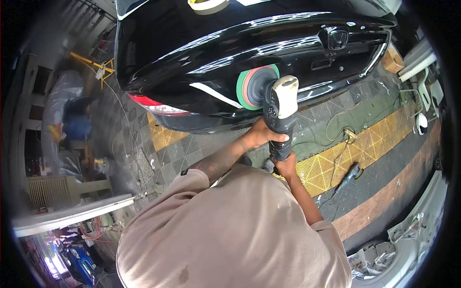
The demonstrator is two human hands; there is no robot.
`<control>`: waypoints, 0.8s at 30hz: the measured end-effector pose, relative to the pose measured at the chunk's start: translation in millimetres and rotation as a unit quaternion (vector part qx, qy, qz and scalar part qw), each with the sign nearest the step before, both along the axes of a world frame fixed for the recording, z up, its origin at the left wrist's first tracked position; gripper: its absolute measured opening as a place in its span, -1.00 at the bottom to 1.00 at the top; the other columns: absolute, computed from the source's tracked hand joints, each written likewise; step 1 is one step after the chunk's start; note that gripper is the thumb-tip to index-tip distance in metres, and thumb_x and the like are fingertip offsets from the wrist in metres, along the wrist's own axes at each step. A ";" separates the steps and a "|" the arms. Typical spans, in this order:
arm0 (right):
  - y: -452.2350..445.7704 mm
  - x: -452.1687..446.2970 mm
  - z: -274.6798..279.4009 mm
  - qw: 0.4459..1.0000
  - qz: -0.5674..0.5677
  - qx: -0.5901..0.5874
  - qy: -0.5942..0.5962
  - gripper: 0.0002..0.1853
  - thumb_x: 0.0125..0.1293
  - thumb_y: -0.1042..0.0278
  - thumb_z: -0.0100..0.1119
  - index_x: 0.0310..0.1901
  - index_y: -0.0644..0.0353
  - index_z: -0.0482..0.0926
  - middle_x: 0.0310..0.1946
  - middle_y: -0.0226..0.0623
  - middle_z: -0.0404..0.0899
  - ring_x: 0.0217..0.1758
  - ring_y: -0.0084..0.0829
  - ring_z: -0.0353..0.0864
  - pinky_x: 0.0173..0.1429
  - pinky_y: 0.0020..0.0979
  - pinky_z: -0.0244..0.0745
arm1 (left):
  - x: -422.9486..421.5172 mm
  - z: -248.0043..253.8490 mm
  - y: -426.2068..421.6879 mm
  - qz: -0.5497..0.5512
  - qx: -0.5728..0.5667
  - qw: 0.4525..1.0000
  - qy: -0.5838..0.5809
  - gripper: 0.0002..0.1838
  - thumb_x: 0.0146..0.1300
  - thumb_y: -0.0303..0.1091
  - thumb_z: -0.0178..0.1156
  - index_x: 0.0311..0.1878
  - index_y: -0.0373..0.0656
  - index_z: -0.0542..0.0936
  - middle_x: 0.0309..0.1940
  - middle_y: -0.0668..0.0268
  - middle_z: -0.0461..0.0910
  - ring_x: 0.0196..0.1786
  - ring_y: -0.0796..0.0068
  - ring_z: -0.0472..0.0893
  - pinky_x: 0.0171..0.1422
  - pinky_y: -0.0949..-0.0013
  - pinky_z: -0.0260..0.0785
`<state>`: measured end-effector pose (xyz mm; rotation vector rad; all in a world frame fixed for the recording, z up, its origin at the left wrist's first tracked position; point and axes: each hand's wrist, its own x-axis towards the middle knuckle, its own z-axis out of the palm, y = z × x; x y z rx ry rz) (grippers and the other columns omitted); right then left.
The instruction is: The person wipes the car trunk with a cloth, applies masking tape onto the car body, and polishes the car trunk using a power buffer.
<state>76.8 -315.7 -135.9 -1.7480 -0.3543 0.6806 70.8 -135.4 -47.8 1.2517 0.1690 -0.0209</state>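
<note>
Both of my hands are on a polisher with a black body and a cream-white head. My left hand wraps around the body just behind the head, its thumb lying across the top. Lower down, my right hand grips the rear end of the machine. The round pad, with green, pink and dark layers, faces the glossy black rear panel of a car. It appears to lie against the panel, but the contact face is hidden. A red and clear tail light is left of the pad.
A tape roll lies on the car's upper surface. Cables and a blue-black power tool lie on the grey and yellow floor tiles. A cardboard box stands right, a yellow stand left. Newspaper covers part of a pale vehicle behind.
</note>
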 end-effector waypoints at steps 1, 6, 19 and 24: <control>-1.3 0.3 7.0 1.000 0.003 -0.003 0.031 -0.71 -0.03 0.49 0.38 -0.21 0.34 0.63 -0.35 -0.18 0.71 -0.32 -0.40 0.69 -0.17 -0.33 0.58 | -2.1 1.1 -1.0 0.010 0.002 1.000 -0.009 -0.27 -0.12 -0.36 0.56 0.19 -0.20 0.49 0.04 0.27 0.56 0.13 0.39 0.52 0.29 0.23 0.36; -5.4 -2.0 -6.1 0.998 0.062 -0.019 0.001 -0.70 -0.06 0.47 0.38 -0.21 0.31 0.64 -0.37 -0.23 0.70 -0.34 -0.45 0.68 -0.20 -0.35 0.57 | -30.0 -6.8 -3.8 0.064 -0.003 0.998 -0.005 -0.27 -0.09 -0.41 0.54 0.21 -0.19 0.47 0.06 0.27 0.55 0.15 0.40 0.51 0.30 0.23 0.36; 8.4 3.6 19.6 0.989 0.146 -0.006 0.015 -0.66 -0.08 0.50 0.36 -0.17 0.33 0.65 -0.30 -0.19 0.72 -0.27 -0.44 0.68 -0.13 -0.36 0.57 | -63.2 -7.4 2.9 0.163 0.015 0.986 0.019 -0.42 0.01 -0.49 0.48 0.14 -0.23 0.48 0.01 0.26 0.55 0.10 0.39 0.54 0.24 0.24 0.42; -4.1 1.2 23.1 0.994 0.082 -0.017 0.066 -0.67 -0.06 0.50 0.36 -0.18 0.35 0.63 -0.31 -0.20 0.71 -0.26 -0.43 0.68 -0.12 -0.36 0.57 | -33.2 -4.8 -1.7 0.095 -0.009 0.995 -0.002 -0.37 -0.04 -0.44 0.51 0.14 -0.22 0.49 0.02 0.26 0.54 0.12 0.41 0.52 0.24 0.26 0.40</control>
